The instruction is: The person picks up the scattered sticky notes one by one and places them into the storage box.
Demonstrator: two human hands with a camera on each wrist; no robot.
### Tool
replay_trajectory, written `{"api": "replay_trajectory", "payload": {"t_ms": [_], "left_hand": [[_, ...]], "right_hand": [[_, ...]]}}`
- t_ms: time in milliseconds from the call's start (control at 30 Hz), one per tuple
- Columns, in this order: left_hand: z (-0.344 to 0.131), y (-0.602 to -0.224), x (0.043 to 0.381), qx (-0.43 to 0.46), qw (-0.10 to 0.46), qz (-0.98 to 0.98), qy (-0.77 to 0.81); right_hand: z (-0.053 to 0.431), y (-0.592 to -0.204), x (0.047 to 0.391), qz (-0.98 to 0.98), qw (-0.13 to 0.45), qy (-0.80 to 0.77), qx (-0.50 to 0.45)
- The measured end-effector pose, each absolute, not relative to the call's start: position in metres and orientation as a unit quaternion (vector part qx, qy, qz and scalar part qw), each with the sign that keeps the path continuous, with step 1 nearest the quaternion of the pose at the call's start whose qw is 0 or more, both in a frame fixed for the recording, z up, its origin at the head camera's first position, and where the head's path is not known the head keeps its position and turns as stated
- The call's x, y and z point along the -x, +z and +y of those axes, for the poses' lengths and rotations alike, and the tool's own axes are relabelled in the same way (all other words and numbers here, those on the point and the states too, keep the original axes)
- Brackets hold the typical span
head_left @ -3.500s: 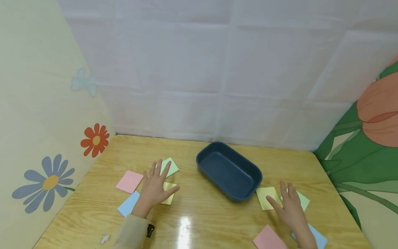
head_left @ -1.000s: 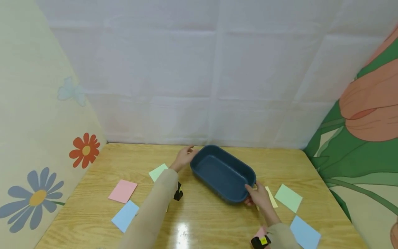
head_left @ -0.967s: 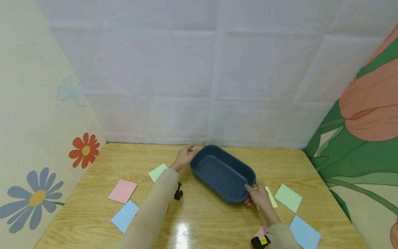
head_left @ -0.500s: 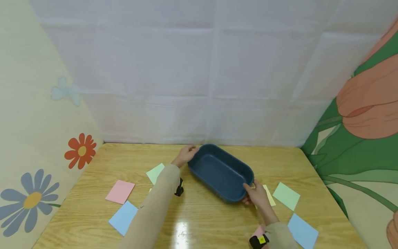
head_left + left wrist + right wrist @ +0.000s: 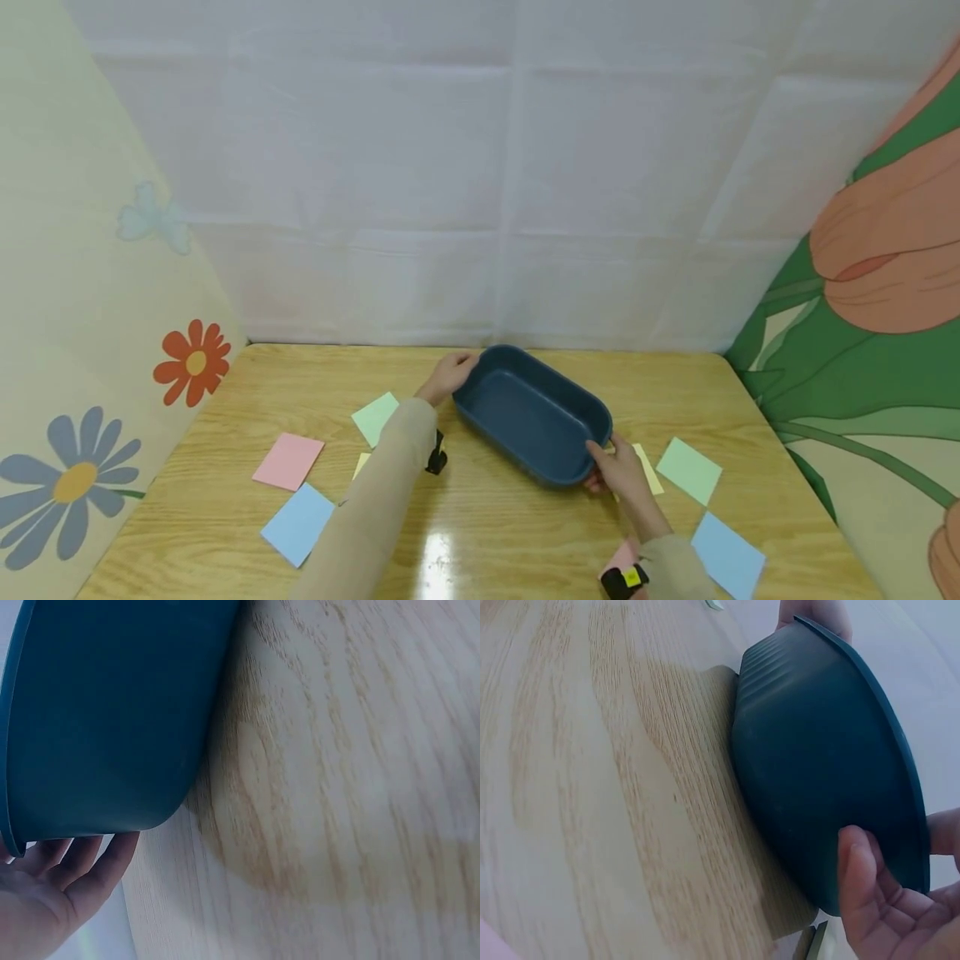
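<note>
A dark blue oblong basin (image 5: 532, 425) with rounded corners lies slantwise near the back of the table, its bare inner floor showing. My left hand (image 5: 448, 375) grips its far left end; in the left wrist view the fingers (image 5: 94, 874) press the outer wall below the rim. At the near right end, my right hand (image 5: 621, 471) holds the basin with the thumb over the rim and the fingertips (image 5: 855, 859) against the outside wall. Whether the basin's underside touches the table all round, I cannot tell.
On the wooden table (image 5: 480, 542), pink (image 5: 288, 461), blue (image 5: 297, 525), green (image 5: 375, 417) and partly covered yellow (image 5: 361, 463) paper squares lie left. Yellow (image 5: 648, 469), green (image 5: 690, 469), blue (image 5: 727, 554) and partly covered pink (image 5: 621, 557) squares lie right. A white cloth (image 5: 480, 208) hangs behind.
Both hands were spread above the paper squares at first, then went to the basin's ends. Over the last second the left fingers closed onto its rim; the basin has hardly moved.
</note>
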State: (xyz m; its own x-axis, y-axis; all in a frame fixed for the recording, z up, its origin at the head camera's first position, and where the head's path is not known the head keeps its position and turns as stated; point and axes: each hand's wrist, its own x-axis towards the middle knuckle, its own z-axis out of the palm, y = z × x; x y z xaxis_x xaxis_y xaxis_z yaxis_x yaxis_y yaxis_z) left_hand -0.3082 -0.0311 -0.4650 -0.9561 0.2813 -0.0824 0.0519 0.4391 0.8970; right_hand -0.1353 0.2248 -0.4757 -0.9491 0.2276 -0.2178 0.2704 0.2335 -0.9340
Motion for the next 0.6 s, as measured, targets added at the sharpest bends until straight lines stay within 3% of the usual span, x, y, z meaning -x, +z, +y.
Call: {"api": "replay_trajectory", "payload": {"t_ms": [133, 200, 433, 600], "left_hand": [[-0.034, -0.465, 0.306, -0.109, 0.105, 0.846, 0.511], [-0.037, -0.485, 0.320, -0.132, 0.090, 0.846, 0.509], [-0.044, -0.622, 0.415, -0.193, 0.017, 0.842, 0.503], [-0.053, -0.661, 0.441, -0.200, 0.024, 0.836, 0.510]], "right_hand": [[0.226, -0.474, 0.135, 0.790, 0.024, -0.591, -0.159], [0.227, -0.474, 0.134, 0.792, 0.029, -0.589, -0.159], [0.228, -0.474, 0.135, 0.791, 0.033, -0.589, -0.162], [0.228, -0.474, 0.136, 0.795, 0.033, -0.586, -0.155]]}}
